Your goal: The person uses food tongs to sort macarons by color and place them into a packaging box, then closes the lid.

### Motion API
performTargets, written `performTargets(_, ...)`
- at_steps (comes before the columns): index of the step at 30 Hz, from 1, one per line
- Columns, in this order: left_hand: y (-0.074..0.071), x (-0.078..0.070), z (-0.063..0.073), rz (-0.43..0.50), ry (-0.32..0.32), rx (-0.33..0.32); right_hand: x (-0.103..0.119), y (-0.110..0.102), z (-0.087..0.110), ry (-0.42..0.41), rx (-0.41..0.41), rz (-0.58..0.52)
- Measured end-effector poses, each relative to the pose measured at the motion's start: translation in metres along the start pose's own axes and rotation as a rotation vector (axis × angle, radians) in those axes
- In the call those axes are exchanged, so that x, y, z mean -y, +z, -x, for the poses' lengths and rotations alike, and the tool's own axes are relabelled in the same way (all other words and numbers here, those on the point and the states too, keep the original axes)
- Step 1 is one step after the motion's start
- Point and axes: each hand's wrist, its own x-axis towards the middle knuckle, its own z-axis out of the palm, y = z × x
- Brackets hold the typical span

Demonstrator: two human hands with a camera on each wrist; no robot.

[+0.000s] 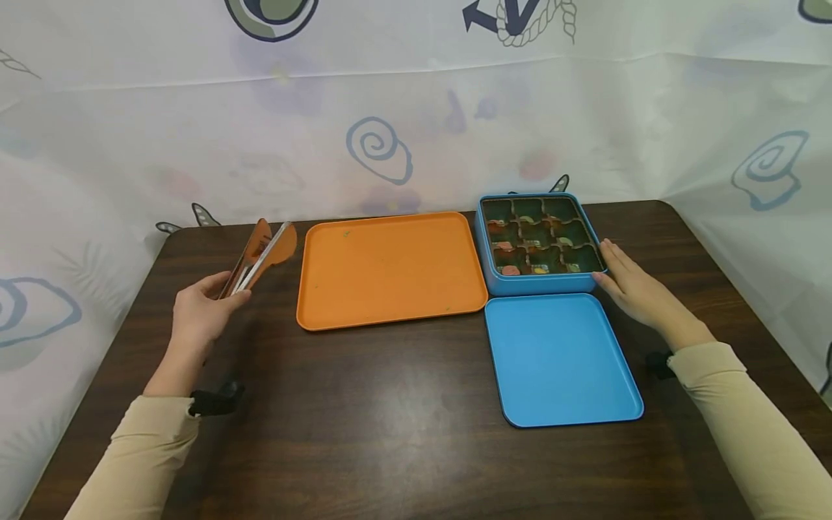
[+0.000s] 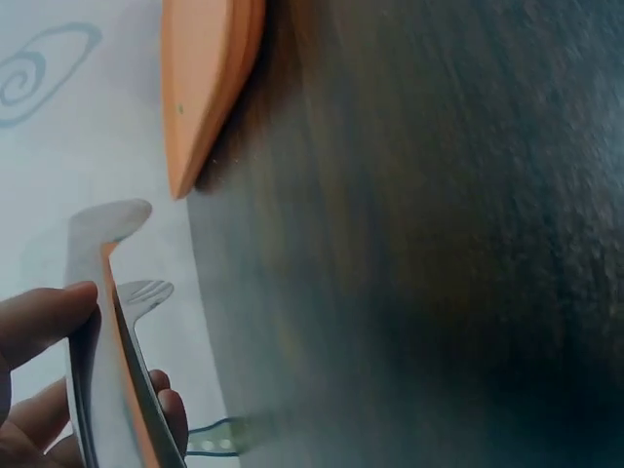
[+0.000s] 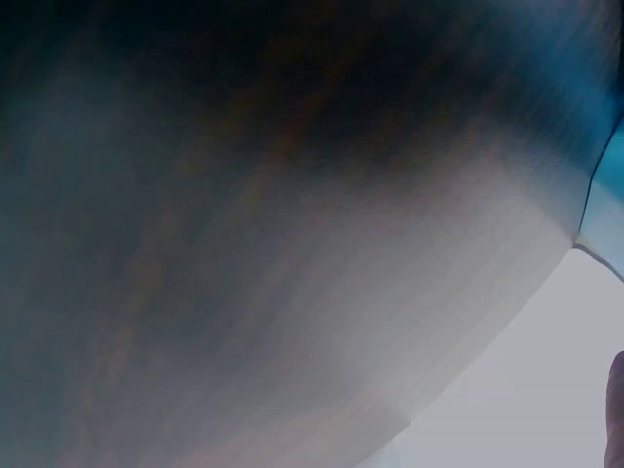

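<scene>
My left hand (image 1: 198, 312) holds a pair of metal tongs (image 1: 282, 248) above the table's left side, thumb on one arm and fingers on the other. In the left wrist view the tongs (image 2: 109, 222) have one broad tip and one slotted, fork-like tip, slightly apart with nothing between them. My right hand (image 1: 640, 296), fingers straight, rests against the right side of a blue box (image 1: 546, 284). Inside the box is a dark divided insert with small colourful pieces in several compartments; their kind is too small to tell. Only a fingertip (image 3: 615, 409) shows in the right wrist view.
An orange tray (image 1: 390, 271) lies between the tongs and the blue box, with tiny specks on it. In front of the box lies a flat blue tray or lid (image 1: 562, 361). The dark wooden table (image 1: 364, 404) meets a patterned white cloth (image 1: 455, 144) behind.
</scene>
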Motion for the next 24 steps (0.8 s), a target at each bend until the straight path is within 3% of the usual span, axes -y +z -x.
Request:
performTargets(8,0.003,0.011,-0.008,0.013,-0.067,-0.017,0.001,0.000,0.001,0.008,0.000,-0.002)
performTargets(18,0.005,0.015,-0.010,0.026,-0.036,0.005,0.002,-0.001,0.000,0.009,-0.001,-0.007)
performTargets(24,0.010,0.017,-0.010,-0.020,-0.049,0.004,0.003,0.000,0.001,0.007,-0.002,-0.013)
